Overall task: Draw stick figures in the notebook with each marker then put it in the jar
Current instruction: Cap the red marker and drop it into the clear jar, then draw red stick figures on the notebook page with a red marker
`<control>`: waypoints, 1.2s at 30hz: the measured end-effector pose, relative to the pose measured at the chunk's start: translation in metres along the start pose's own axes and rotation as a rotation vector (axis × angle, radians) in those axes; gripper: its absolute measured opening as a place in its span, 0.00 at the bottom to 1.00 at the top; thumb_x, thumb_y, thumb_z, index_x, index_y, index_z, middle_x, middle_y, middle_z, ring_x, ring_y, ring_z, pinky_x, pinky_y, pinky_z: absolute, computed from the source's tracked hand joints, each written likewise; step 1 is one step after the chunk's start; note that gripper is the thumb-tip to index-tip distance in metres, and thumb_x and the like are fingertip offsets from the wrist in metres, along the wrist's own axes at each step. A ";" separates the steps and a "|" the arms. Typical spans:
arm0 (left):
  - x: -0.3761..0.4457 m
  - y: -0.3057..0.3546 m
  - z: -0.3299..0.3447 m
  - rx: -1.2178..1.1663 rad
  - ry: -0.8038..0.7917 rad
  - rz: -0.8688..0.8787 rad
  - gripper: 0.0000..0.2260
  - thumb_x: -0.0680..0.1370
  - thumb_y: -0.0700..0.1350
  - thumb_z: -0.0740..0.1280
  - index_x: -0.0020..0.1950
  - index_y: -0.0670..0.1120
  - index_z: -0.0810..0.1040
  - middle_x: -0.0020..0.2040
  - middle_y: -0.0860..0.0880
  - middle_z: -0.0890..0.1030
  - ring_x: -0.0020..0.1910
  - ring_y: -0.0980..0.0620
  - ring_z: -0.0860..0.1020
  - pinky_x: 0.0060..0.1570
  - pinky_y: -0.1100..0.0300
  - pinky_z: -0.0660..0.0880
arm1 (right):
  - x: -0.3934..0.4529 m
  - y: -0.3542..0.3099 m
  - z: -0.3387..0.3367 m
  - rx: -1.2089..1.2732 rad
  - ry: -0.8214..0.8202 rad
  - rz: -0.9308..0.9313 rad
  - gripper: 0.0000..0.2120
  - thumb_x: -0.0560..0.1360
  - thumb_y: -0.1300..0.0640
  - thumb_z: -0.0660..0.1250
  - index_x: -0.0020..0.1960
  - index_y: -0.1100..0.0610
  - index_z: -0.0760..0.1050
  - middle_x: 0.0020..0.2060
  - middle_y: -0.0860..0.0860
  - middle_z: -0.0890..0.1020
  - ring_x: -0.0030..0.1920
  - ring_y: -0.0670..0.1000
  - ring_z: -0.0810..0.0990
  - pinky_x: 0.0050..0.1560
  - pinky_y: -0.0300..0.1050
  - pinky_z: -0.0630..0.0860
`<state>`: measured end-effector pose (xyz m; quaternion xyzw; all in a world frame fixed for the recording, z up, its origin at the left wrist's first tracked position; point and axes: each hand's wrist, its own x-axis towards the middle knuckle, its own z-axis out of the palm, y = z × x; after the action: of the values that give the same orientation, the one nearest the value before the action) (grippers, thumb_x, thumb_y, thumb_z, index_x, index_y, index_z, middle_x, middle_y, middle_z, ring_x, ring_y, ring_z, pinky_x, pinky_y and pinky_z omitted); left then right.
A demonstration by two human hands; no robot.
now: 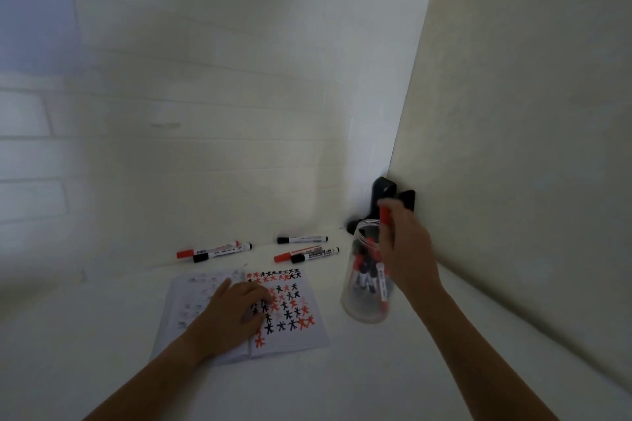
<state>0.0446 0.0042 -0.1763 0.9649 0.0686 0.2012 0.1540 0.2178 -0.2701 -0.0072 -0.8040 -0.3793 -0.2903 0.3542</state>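
Red-capped marker (385,215) in curled right-hand fingers (402,243), above clear jar (362,308)

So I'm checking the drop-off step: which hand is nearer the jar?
Right. The right hand holds a red marker just over the jar mouth. The left hand rests on the notebook, off to the jar's left.

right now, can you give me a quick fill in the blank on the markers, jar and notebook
1. The right hand holds a ____-capped marker over the jar.
2. The left hand rests on the open ____.
3. ____ markers lie on the table beyond the notebook.

Missing words: red; notebook; five
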 end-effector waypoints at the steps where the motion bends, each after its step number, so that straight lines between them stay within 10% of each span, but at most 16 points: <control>1: 0.000 0.000 0.000 -0.002 0.002 0.001 0.12 0.79 0.58 0.60 0.63 0.67 0.70 0.65 0.70 0.68 0.68 0.71 0.61 0.75 0.54 0.41 | -0.005 0.005 0.004 -0.044 -0.073 -0.013 0.09 0.84 0.60 0.61 0.62 0.58 0.76 0.48 0.54 0.81 0.44 0.54 0.80 0.45 0.43 0.75; 13: 0.007 0.001 -0.006 -0.019 -0.050 -0.011 0.11 0.79 0.55 0.62 0.61 0.64 0.73 0.65 0.66 0.71 0.69 0.65 0.65 0.76 0.51 0.49 | -0.013 0.006 0.022 -0.514 -0.119 -0.018 0.22 0.83 0.45 0.58 0.39 0.55 0.80 0.36 0.51 0.82 0.41 0.53 0.79 0.63 0.61 0.71; 20: 0.036 0.007 -0.005 0.084 -0.012 -0.075 0.08 0.75 0.54 0.61 0.53 0.61 0.75 0.50 0.64 0.72 0.54 0.61 0.69 0.66 0.52 0.58 | -0.034 -0.008 0.055 -0.338 0.162 -0.236 0.10 0.78 0.55 0.65 0.55 0.57 0.80 0.57 0.56 0.81 0.60 0.58 0.79 0.70 0.65 0.67; 28: 0.089 0.016 0.018 0.226 0.042 -0.203 0.07 0.79 0.49 0.59 0.55 0.52 0.73 0.52 0.52 0.74 0.52 0.50 0.71 0.52 0.55 0.69 | -0.080 -0.022 0.138 -0.027 -0.452 -0.261 0.15 0.82 0.54 0.56 0.62 0.56 0.77 0.59 0.52 0.79 0.58 0.52 0.76 0.59 0.47 0.74; 36: 0.129 -0.001 0.029 0.161 0.127 -0.263 0.20 0.81 0.50 0.62 0.72 0.48 0.67 0.66 0.48 0.71 0.59 0.48 0.74 0.57 0.54 0.73 | -0.087 -0.001 0.166 0.036 -0.465 -0.185 0.12 0.81 0.51 0.56 0.58 0.51 0.75 0.55 0.45 0.76 0.54 0.46 0.71 0.53 0.41 0.70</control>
<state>0.1734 0.0218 -0.1545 0.9422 0.2198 0.2337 0.0965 0.2024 -0.1735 -0.1670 -0.8045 -0.5277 -0.1221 0.2436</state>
